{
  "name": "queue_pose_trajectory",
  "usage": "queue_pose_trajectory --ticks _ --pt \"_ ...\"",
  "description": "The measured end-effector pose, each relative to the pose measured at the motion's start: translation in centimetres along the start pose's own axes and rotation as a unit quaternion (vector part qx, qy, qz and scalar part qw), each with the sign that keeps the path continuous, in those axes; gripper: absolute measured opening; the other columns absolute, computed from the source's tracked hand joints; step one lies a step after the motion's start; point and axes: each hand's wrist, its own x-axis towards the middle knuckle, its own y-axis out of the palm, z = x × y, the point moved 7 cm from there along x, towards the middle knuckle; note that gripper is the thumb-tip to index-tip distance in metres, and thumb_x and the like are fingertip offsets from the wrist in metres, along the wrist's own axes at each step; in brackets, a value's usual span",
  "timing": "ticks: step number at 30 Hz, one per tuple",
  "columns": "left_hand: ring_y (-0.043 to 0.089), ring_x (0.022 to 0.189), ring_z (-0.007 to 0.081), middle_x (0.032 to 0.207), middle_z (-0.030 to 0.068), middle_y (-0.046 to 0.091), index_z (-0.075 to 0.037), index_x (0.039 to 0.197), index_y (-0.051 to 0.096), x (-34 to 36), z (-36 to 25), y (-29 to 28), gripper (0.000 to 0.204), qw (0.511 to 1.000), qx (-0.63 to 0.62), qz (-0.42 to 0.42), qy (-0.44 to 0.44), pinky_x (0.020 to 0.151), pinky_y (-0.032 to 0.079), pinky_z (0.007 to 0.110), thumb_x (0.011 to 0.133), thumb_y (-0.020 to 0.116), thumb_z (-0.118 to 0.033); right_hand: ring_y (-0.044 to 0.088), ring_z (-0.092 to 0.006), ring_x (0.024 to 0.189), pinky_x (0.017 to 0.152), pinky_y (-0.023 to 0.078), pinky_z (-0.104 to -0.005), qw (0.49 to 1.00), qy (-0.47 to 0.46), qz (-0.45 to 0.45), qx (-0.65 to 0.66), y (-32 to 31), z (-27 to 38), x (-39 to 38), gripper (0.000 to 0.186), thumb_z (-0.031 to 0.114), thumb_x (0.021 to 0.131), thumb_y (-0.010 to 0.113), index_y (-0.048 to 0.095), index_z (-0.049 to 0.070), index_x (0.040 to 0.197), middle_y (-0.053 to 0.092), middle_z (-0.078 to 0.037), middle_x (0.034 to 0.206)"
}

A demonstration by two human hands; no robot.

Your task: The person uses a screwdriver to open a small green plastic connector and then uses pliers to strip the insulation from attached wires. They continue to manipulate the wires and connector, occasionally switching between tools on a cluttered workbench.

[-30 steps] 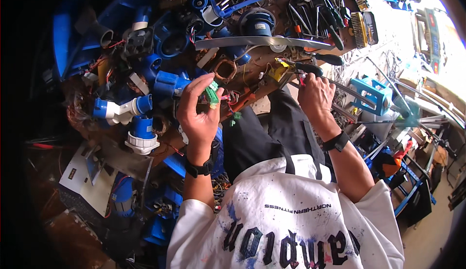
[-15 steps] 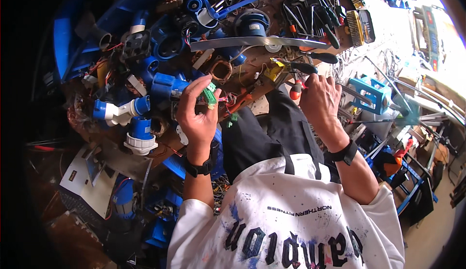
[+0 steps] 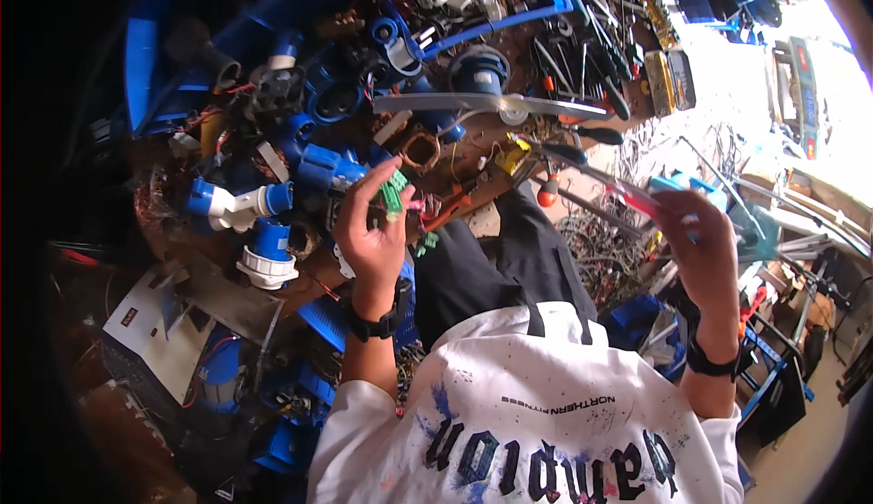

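Brown bench crowded across far left, its outer parts lost in dark rim
Blue tray at far side, cut off by upper edge; rim probably keeps loose parts together
Right hand out to right, fingers closed around pinkish item, blurred, kind unclear
Left hand near bench edge, thumb and fingers clamped on green connector, likely pinched by sides to leave face exposed; wire ends hard to make out
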Motion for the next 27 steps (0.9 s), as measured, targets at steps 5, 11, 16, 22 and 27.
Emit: queue_pose_trajectory --ticks 5,11,16,22,27 --pt "0.065 0.101 0.0239 0.112 0.0139 0.067 0.0 0.115 0.06 0.7 -2.5 -1.4 0.038 0.996 -0.079 -0.002 -0.03 0.087 0.053 0.033 0.079 0.069 0.01 0.06 -0.0087 0.087 0.079 0.045 -0.0249 0.982 0.061 0.057 0.172 -2.1 -0.5 -2.0 0.022 0.005 0.085 0.062 0.067 -0.002 0.105 0.068 -0.004 0.094" --pt "0.066 0.1 0.0233 0.11 0.0139 0.069 -0.002 0.112 0.062 2.6 -6.8 -3.0 0.037 0.995 -0.1 0.011 0.001 0.087 0.051 0.032 0.078 0.073 0.006 0.06 -0.0117 0.092 0.083 0.044 -0.0245 0.919 0.049 0.089 0.38 -1.5 -0.9 -3.9 0.023 0.0 0.082 0.065 0.065 -0.004 0.104 0.067 -0.006 0.098" --pt "0.066 0.101 0.0244 0.111 0.0158 0.068 -0.001 0.112 0.061 3.4 -8.9 -4.3 0.039 0.991 -0.13 0.012 0.012 0.087 0.051 0.032 0.076 0.074 0.007 0.059 -0.0127 0.093 0.085 0.045 -0.0259 0.881 0.043 0.096 0.461 -0.7 0.1 -4.6 0.023 -0.003 0.082 0.066 0.064 -0.005 0.105 0.066 -0.007 0.1" --pt "0.065 0.103 0.027 0.112 0.0181 0.067 -0.001 0.114 0.059 4.4 -10.8 -5.0 0.04 0.988 -0.142 0.018 0.052 0.088 0.052 0.035 0.078 0.073 0.006 0.059 -0.0126 0.093 0.086 0.045 -0.0265 0.89 0.016 0.104 0.444 -0.5 0.7 -4.8 0.023 -0.006 0.081 0.065 0.064 -0.004 0.104 0.066 -0.007 0.101" --pt "0.064 0.105 0.0255 0.115 0.0194 0.065 0.0 0.114 0.059 4.6 -10.3 -5.4 0.036 0.99 -0.14 0.002 0.017 0.091 0.05 0.035 0.081 0.071 0.006 0.054 -0.0077 0.085 0.077 0.043 -0.0218 0.926 0.03 0.075 0.369 -2.2 0.6 -5.4 0.02 0.001 0.083 0.062 0.065 -0.002 0.103 0.063 -0.002 0.094"
